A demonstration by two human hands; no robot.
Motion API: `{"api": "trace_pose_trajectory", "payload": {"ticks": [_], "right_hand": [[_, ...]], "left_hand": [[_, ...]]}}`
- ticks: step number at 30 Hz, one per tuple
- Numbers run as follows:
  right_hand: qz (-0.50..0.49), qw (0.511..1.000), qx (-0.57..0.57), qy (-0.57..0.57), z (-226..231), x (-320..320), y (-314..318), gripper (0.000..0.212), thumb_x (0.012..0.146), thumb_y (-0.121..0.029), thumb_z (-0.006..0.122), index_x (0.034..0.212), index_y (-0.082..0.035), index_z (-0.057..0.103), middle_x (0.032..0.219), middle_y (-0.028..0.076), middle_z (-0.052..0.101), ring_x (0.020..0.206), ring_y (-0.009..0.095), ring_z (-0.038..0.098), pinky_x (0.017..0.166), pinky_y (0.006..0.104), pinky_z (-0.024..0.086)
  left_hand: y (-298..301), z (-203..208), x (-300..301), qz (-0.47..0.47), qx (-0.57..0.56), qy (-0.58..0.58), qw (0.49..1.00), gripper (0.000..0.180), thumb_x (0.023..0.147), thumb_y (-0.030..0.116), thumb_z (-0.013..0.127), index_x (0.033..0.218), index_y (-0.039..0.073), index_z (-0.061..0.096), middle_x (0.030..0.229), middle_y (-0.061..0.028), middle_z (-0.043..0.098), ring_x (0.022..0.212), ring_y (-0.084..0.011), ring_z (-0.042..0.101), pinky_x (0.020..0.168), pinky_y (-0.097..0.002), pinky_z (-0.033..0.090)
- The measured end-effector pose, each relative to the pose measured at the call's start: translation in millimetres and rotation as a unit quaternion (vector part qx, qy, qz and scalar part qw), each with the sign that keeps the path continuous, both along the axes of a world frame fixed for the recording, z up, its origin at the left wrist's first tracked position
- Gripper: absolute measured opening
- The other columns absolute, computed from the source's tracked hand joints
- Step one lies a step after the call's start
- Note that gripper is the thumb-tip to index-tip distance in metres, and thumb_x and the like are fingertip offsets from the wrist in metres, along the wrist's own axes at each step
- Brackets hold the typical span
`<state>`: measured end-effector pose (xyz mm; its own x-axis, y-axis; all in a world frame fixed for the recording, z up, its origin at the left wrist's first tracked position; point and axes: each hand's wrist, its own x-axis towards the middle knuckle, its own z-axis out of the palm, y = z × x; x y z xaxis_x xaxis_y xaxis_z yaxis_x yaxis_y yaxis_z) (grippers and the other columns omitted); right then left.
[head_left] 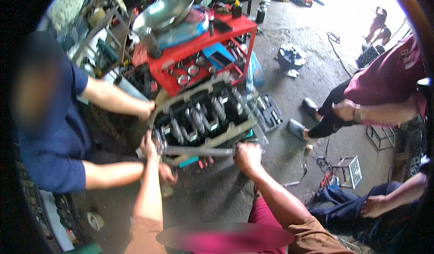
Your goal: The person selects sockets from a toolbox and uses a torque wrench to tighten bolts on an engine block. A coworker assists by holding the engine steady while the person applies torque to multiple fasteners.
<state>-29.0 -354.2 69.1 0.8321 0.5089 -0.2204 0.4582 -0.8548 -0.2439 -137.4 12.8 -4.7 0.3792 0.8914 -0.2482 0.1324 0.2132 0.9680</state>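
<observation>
A long silvery torque wrench (pixel 199 151) lies level along the near side of an engine block (pixel 228 132). My right hand (pixel 248 158) is wrapped round its handle end, at the block's near right corner. At the other end, my left hand (pixel 150 146) grips around the wrench head, beside the block's left end; what the head sits on is hidden. Inside the open block shows a crankshaft (pixel 199 118) with its bearing caps. A co-worker in dark blue stands at the left, one hand (pixel 147 110) on the block's far left corner, the other hand (pixel 168 174) below my left forearm.
Behind the block stands a red tool cart (pixel 169 75) bearing a large metal bowl (pixel 165 12) and parts. An open socket case (pixel 266 113) lies right of the block. Two people are at the right, near a small metal frame (pixel 350 170). A round metal part (pixel 291 57) lies farther back.
</observation>
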Motion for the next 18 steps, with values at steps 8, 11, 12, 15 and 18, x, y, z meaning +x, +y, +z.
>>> {"api": "trace_pose_trajectory", "payload": {"ticks": [8,11,12,15,18], "right_hand": [[0.227,0.947,-0.02,0.226,35.2,124.1,-29.5,0.028,0.074,-0.034,0.069,0.082,-0.007,0.071,0.084,0.015,0.07,0.082,0.031,0.07,0.071,0.0433,0.055],[0.318,0.899,-0.083,0.289,42.5,152.2,-56.2,0.054,0.072,-0.06,0.069,0.088,-0.008,0.071,0.086,0.016,0.07,0.083,0.033,0.069,0.073,0.0444,0.054],[0.34,0.883,-0.062,0.319,47.1,156.1,-66.9,0.053,0.073,-0.06,0.068,0.089,-0.009,0.071,0.086,0.016,0.07,0.083,0.034,0.068,0.073,0.045,0.054],[0.389,0.849,-0.115,0.339,68.7,162.3,-99.3,0.052,0.075,-0.059,0.066,0.091,-0.01,0.071,0.085,0.017,0.069,0.085,0.036,0.067,0.074,0.0462,0.054],[0.337,0.876,-0.136,0.318,98.5,173.8,-134.4,0.05,0.075,-0.059,0.067,0.09,-0.012,0.071,0.085,0.018,0.069,0.084,0.036,0.067,0.073,0.0467,0.053]], "left_hand": [[-98.0,136.6,8.6,0.099,0.046,0.042,0.993,0.02,0.092,0.022,0.06,0.1,0.006,0.068,0.064,0.0039,0.05,0.054,-0.0068,0.047,0.048,-0.0226,0.041],[-183.6,182.3,19.2,0.052,0.066,0.113,0.99,0.019,0.09,0.022,0.061,0.102,0.007,0.065,0.08,0.0012,0.058,0.065,-0.0092,0.055,0.057,-0.024,0.045],[-214.6,192.0,22.6,0.018,0.054,0.094,0.994,0.021,0.09,0.023,0.062,0.103,0.007,0.065,0.081,0.0005,0.059,0.068,-0.0101,0.056,0.06,-0.0251,0.046],[-292.5,207.4,35.7,-0.041,0.039,0.076,0.996,0.026,0.088,0.011,0.064,0.112,0.004,0.061,0.081,0.0004,0.058,0.071,-0.008,0.055,0.067,-0.0236,0.046],[-335.5,207.3,47.5,-0.012,0.029,0.131,0.991,0.028,0.09,0.014,0.063,0.116,0.004,0.058,0.081,-0.0026,0.06,0.075,-0.009,0.056,0.069,-0.0253,0.047]]}}
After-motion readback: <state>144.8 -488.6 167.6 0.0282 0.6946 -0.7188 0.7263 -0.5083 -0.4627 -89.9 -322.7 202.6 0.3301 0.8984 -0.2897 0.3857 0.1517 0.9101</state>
